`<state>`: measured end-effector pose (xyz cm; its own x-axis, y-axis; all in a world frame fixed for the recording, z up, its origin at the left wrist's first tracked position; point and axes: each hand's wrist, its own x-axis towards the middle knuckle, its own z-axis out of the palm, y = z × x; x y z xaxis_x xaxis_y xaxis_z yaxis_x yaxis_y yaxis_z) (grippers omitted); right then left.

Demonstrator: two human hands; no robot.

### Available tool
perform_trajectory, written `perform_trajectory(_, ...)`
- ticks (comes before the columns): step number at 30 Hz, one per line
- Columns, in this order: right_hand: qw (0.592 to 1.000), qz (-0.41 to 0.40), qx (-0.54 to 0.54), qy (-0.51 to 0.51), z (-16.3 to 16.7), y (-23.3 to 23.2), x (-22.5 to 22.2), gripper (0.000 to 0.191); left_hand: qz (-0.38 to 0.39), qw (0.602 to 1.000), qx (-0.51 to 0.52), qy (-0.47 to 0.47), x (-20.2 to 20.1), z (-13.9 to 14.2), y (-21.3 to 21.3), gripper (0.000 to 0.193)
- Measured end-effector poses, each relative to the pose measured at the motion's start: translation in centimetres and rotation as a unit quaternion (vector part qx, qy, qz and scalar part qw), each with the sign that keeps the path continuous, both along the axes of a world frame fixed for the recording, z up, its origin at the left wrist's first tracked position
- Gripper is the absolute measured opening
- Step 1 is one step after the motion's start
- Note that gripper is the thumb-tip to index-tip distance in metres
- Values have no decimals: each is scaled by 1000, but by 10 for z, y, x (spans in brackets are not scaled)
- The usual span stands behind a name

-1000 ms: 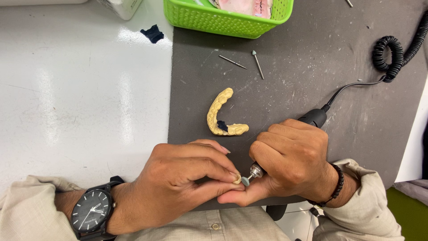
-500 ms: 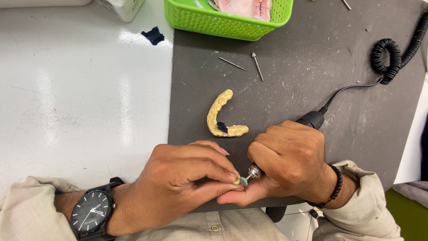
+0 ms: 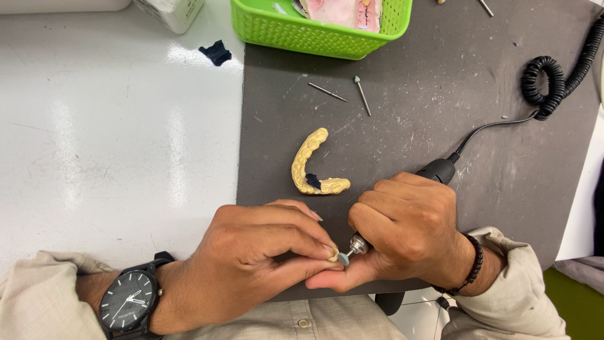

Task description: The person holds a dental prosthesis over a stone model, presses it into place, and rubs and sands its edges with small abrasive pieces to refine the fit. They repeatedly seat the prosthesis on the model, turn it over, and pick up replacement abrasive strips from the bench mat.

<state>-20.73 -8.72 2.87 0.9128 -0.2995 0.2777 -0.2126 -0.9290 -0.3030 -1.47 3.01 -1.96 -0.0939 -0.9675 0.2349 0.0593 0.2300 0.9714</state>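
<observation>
My left hand, with a black watch on the wrist, pinches a small cream-coloured piece between thumb and fingertips. My right hand grips a black rotary handpiece; its metal nose and small grey-green tip touch the pinched piece. Both hands meet at the near edge of a dark grey mat. A yellow dental arch cast with a dark spot lies on the mat just beyond my hands.
A green mesh basket holding pink casts stands at the mat's far edge. Two thin burs lie loose below it. The handpiece's coiled black cord runs off to the right. A white tabletop with a small dark scrap lies to the left.
None of note; both hands keep the same grip and place, with only a slight shift of the view.
</observation>
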Motion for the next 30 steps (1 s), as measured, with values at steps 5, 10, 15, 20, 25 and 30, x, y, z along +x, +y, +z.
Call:
perform_trajectory(5, 1000, 0, 2, 0, 1, -1, 0, 83, -8, 1000, 8, -4, 1, 0, 0, 13)
perform_trajectory(10, 1000, -1, 9, 1, 1, -1, 0, 81, -5, 1000, 4, -2, 1, 0, 0, 13)
perform_trajectory(15, 1000, 1, 9, -2, 1, 0, 1, 81, -6, 1000, 3, -2, 1, 0, 1, 14)
perform_trajectory(20, 1000, 5, 8, -1, 1, 0, 0, 80, -12, 1000, 10, -4, 1, 0, 0, 15)
perform_trajectory(25, 1000, 4, 10, -5, 0, 0, -1, 81, -12, 1000, 1, -4, 1, 0, 1, 15)
perform_trajectory(30, 1000, 6, 12, 3, 0, 0, -1, 80, -17, 1000, 4, -2, 1, -1, 0, 15)
